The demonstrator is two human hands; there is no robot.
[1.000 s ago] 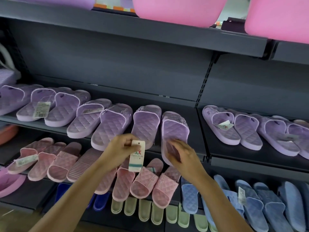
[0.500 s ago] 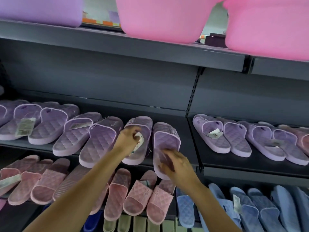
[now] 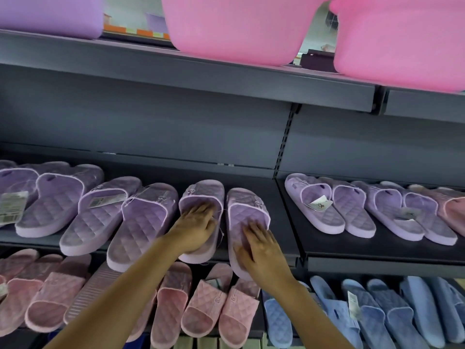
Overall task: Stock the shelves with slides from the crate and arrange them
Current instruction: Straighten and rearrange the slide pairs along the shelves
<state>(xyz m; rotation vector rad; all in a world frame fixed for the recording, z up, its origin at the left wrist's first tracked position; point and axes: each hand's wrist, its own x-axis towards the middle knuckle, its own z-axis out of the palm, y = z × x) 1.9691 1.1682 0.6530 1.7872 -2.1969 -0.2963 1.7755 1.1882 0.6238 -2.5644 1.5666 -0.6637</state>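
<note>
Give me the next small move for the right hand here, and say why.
Probably push the purple slide under the right hand a little back up the shelf. The hand lies flat on its footbed, and its heel hangs further past the shelf's front edge than the heel of the neighbouring slide, where the left hand rests, so the pair looks uneven.

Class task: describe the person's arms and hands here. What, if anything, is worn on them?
The left forearm and right forearm are bare; no sleeves show. The left hand and right hand wear no gloves, and no ring, watch or bracelet is visible.
</note>
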